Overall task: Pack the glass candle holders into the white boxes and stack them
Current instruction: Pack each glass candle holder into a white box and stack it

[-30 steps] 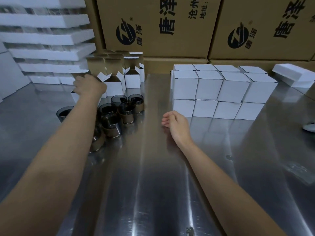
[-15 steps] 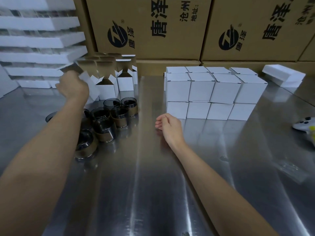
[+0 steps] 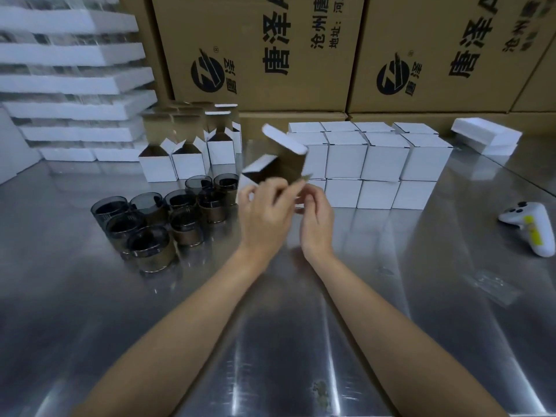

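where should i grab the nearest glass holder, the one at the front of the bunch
Probably best round its side wall, coming from the near side. The holder stands upright with its mouth up, other holders crowd close behind it, and its front faces bare table.

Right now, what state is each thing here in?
held box, flaps open, tilted, off the table
left hand, grips the held box
right hand, pinches its flap
back-left boxes, upright, top flaps open
stacked boxes, closed, two layers high
candle holders, upright, unpacked, on the table
controller, lying on the table
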A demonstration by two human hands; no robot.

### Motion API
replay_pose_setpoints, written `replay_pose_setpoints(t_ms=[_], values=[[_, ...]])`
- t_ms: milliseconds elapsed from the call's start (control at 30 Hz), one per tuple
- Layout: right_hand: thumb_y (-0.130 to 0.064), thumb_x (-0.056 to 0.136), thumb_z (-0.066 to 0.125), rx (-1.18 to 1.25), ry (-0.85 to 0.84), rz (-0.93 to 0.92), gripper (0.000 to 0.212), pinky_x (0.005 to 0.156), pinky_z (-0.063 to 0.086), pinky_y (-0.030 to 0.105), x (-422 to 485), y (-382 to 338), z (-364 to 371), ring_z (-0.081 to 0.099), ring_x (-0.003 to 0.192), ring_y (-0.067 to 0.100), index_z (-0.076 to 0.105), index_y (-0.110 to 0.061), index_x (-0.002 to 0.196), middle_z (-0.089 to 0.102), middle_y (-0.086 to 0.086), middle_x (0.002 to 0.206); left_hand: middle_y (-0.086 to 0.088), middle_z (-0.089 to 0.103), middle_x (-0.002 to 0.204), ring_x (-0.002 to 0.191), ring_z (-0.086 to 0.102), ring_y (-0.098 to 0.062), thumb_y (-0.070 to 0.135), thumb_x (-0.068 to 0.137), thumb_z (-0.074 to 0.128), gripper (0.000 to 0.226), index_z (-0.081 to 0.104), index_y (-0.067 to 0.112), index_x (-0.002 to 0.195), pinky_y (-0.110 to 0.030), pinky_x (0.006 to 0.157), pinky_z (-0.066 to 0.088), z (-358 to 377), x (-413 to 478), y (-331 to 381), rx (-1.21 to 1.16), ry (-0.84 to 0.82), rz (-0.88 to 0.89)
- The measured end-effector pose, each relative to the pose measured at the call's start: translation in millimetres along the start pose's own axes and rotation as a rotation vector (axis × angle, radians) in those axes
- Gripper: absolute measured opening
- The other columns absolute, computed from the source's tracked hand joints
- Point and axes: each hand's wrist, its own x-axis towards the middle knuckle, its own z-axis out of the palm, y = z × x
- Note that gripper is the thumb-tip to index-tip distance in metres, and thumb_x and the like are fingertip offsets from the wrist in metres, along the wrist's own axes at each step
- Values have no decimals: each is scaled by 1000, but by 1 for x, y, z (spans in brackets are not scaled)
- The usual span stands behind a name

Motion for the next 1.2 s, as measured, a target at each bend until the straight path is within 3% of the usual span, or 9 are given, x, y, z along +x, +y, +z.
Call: replay_pose_setpoints(t_ms=[200, 333, 433, 533, 700, 800, 867, 1033, 1200], values=[[-5, 101, 34, -146, 27, 139, 31, 97, 48, 36, 9, 6, -23, 59, 107, 20, 62, -7, 114, 64, 6, 112, -2, 69, 101, 96, 64, -21, 16, 94, 62, 31, 66, 8, 123, -30, 86, 35, 6, -23, 13, -149, -327, -50], [-6, 102, 36, -122, 63, 173, 34, 100, 44, 26, 9, 8, -22, 54, 116, 16, 54, -9, 130, 59, 5, 125, -5, 64, 114, 110, 52, -17, 23, 98, 49, 37, 60, 8, 130, -27, 92, 33, 3, -21, 8, -224, -228, -94], [-7, 98, 41, -103, 190, 118, 28, 82, 40, 7, 10, 3, -21, 53, 100, 7, 53, -10, 123, 56, 1, 114, -6, 51, 124, 117, 41, -15, 25, 97, 46, 41, 53, 11, 135, -27, 101, 32, 1, -21, 2, -325, -165, -414], [-14, 92, 47, -76, 213, -23, 17, 67, 37, 8, 9, -7, -22, 45, 72, -3, 54, -18, 107, 48, -9, 89, -3, 48, 129, 123, 40, -16, 32, 98, 47, 40, 55, 12, 133, -36, 106, 37, 4, -25, -11, -341, -346, -675], [-37, 83, 61, -303, -19, -287, 28, 77, 37, 9, -1, -9, -17, 51, 92, 9, 62, -19, 104, 47, -10, 109, 11, 57, 115, 105, 54, -3, 45, 91, 62, 35, 64, 21, 116, -25, 86, 46, 6, -23, -17, -517, -396, -867], [-27, 83, 66, -415, -43, -316, 19, 89, 34, 5, -2, -3, -16, 46, 110, 16, 69, -12, 96, 49, 2, 119, 10, 60, 102, 92, 56, -2, 35, 90, 66, 21, 68, 20, 103, -20, 78, 46, 6, -23, -13, -511, -326, -856], [-13, 85, 64, -386, -49, -286, 9, 95, 41, 17, 1, 0, -20, 48, 115, 18, 67, -10, 92, 48, 4, 121, 8, 62, 93, 84, 57, 0, 28, 94, 62, 12, 66, 19, 99, -18, 75, 45, 4, -21, -12, -557, -237, -909], [-6, 85, 57, -296, -9, -234, 9, 83, 48, 16, 10, 1, -33, 53, 112, 14, 61, -13, 86, 50, -3, 116, 0, 59, 77, 70, 53, -3, 7, 97, 44, 29, 53, 13, 124, -12, 70, 42, 3, -22, -16, -618, -204, -1006], [-12, 93, 56, -431, -83, -127, 7, 74, 45, 13, 20, 15, -50, 53, 103, 7, 61, -14, 99, 55, -3, 111, -6, 44, 130, 115, 47, -11, 6, 99, 36, 36, 60, 8, 126, -15, 99, 31, 8, -25, -18, -557, -382, -999]])
